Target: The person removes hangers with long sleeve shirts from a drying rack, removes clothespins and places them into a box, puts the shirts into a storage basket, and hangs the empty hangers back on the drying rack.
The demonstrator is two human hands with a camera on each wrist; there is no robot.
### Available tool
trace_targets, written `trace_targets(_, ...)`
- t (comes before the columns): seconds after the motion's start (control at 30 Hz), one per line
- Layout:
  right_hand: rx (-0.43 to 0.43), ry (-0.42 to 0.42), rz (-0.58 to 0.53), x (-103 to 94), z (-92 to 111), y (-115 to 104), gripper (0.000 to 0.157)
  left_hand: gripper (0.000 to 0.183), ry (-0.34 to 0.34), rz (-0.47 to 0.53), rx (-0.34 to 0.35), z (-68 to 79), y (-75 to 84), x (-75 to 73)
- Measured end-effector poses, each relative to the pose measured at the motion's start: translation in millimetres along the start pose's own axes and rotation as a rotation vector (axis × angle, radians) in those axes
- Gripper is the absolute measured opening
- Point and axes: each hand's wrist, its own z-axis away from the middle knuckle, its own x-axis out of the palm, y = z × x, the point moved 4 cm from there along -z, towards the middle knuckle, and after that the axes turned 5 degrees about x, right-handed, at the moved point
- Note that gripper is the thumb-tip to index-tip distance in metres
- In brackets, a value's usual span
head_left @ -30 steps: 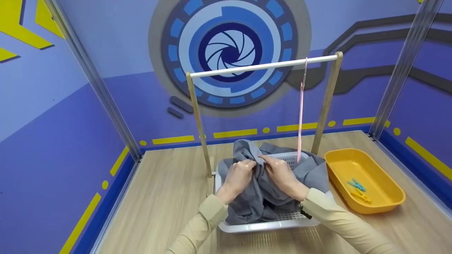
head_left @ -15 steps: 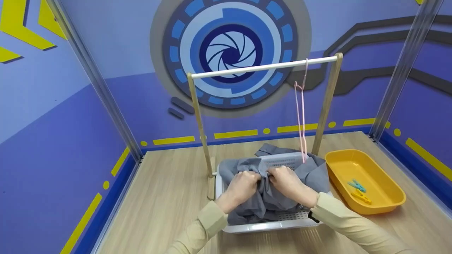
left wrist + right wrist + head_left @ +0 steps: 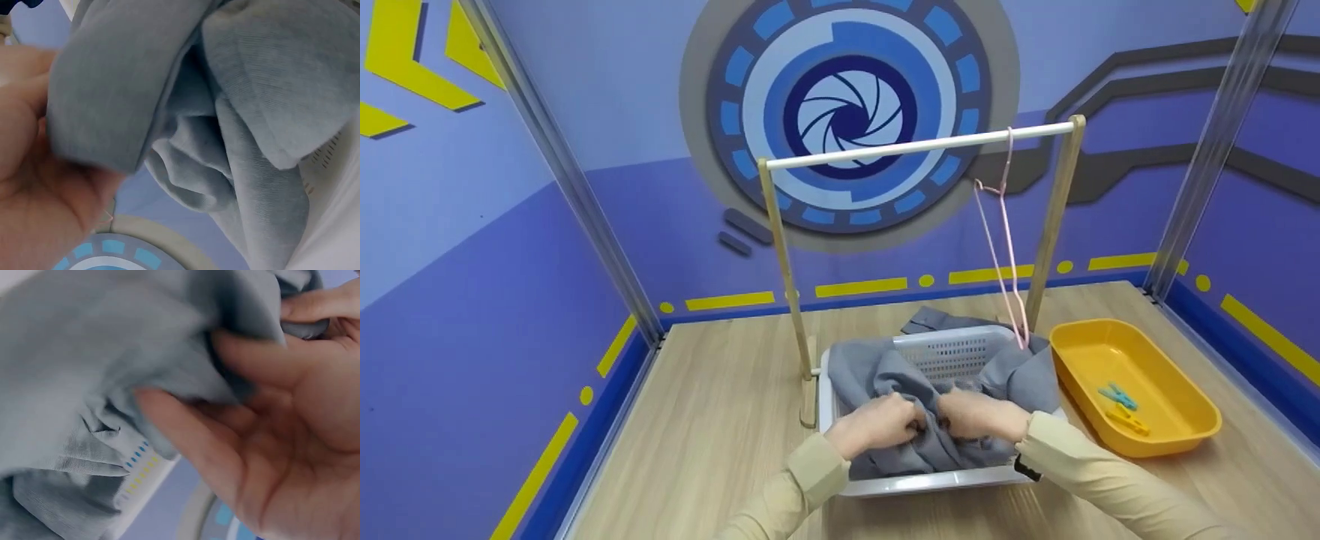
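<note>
A crumpled grey garment [image 3: 859, 367] fills much of a white perforated basket [image 3: 949, 481] and drapes over its right and back rims. My left hand [image 3: 881, 424] grips a bunch of it near the basket's middle. Just to the right, my right hand [image 3: 979, 415] holds another part of the same bunch. In the left wrist view, a folded band of the garment [image 3: 107, 95] lies across the left hand [image 3: 39, 185], covering its fingertips. The right hand [image 3: 270, 416] has its thumb and fingers about the cloth [image 3: 84, 343], blurred in the right wrist view.
A rack with a white bar [image 3: 915, 147] and wooden posts stands behind the basket. On the bar's right part hangs a pink hanger [image 3: 1009, 225], its lower end over the basket. An orange tray [image 3: 1189, 442] on the right contains a teal clothespin [image 3: 1119, 396] and a yellow clothespin [image 3: 1129, 421].
Both hands have come down and nearer with the gripped cloth, from above the basket into it. The raised fold has dropped, baring the basket's back wall. The pink hanger has turned.
</note>
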Motion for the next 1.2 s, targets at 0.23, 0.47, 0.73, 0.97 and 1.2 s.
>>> trace_targets(0.23,0.102,-0.34,-0.018,10.5,4.3,3.9,0.032,0.013,-0.192,0.086,-0.047,-0.5,1.2,6.2)
trace_targets(0.47,0.012,-0.276,-0.139,-12.2,4.6,20.5,0.018,0.014,0.04,0.173,0.063,-0.9,-8.0,-12.1)
trace_targets(0.73,0.043,-0.189,-0.354,-34.4,12.7,51.3,0.048,0.024,0.274,0.023,-0.03,3.2,-26.2,-23.3)
trace_targets(0.97,0.081,0.115,-0.271,-50.7,22.5,94.4,0.048,0.025,0.293,-0.064,-0.157,11.0,-55.1,-15.7)
trace_targets(1.2,0.216,0.286,-0.245,-47.5,33.8,132.2,0.061,0.046,0.241,-0.026,-0.333,19.1,-86.5,-7.4)
